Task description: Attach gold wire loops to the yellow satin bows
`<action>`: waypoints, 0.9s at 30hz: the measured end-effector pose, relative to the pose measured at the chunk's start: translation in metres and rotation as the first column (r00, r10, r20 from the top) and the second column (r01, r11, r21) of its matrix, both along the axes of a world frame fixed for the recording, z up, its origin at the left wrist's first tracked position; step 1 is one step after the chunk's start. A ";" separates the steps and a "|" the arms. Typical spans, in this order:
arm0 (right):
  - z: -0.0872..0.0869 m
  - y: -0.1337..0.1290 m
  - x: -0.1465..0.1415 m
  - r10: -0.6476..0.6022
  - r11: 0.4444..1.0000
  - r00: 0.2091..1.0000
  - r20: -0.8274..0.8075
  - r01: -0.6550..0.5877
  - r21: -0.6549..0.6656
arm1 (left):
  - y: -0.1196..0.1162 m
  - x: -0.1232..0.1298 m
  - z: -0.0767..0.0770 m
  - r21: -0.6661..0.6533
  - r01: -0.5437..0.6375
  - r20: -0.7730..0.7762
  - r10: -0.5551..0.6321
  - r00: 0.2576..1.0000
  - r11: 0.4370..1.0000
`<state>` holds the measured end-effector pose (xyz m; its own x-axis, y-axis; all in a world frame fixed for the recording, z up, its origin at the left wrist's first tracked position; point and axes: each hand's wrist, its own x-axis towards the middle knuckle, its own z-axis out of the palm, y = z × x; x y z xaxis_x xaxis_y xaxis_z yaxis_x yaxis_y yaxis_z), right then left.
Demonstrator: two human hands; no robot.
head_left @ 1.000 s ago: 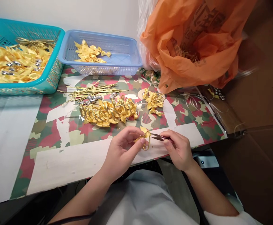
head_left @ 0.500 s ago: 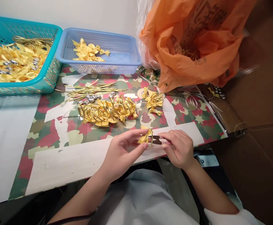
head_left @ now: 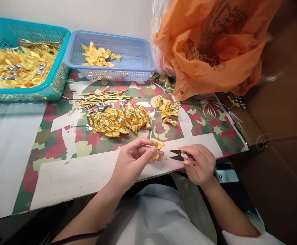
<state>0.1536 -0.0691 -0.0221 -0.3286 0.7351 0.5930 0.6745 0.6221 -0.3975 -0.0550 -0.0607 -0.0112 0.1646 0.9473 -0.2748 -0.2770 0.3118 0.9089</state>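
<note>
Between its thumb and fingers, my left hand [head_left: 135, 158] pinches a yellow bow [head_left: 160, 145] with a loop of gold cord standing up from it. My right hand [head_left: 200, 163] holds small snips [head_left: 179, 155], their two dark blades apart and pointing at the bow without touching it. Beyond my left hand lies a pile of yellow bows with gold loops [head_left: 117, 120]. A smaller group of looped bows [head_left: 169, 109] is to its right. Silver bells [head_left: 101, 107] and a bundle of gold cords [head_left: 104, 98] lie behind the pile.
At the back left, a teal basket [head_left: 59, 64] holds many yellow bows, bells and gold cord. Beside it a blue basket [head_left: 112, 68] has several bows. An orange bag [head_left: 209, 78] stands back right, near a clear wire coil [head_left: 208, 110]. Brown cardboard [head_left: 278, 112] borders the right side.
The snips have drawn back to the right from the bow, and their blades have parted. My left hand has turned the bow, so its gold loop now points up.
</note>
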 end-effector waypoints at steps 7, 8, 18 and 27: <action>0.014 0.011 -0.007 0.079 0.988 0.967 0.241 -0.109 0.112 | 0.002 0.002 0.001 -0.031 -0.045 -0.033 0.044 0.998 0.998; 0.016 0.013 -0.007 0.079 0.984 0.959 0.271 -0.119 0.134 | 0.002 0.002 0.001 -0.032 -0.043 -0.034 0.042 0.999 0.999; 0.020 0.022 -0.002 0.098 0.967 0.922 0.375 -0.178 0.185 | 0.003 -0.001 -0.001 -0.056 -0.002 -0.032 0.000 0.999 0.998; 0.019 0.023 -0.004 0.081 0.961 0.922 0.378 -0.173 0.217 | 0.004 -0.001 0.001 -0.058 -0.011 -0.083 0.006 0.997 0.998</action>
<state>0.1494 -0.0456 -0.0027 -0.6354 0.5220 0.5691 0.6517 0.7577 0.0326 -0.0557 -0.0572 -0.0106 0.1307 0.9304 -0.3424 -0.2048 0.3632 0.9089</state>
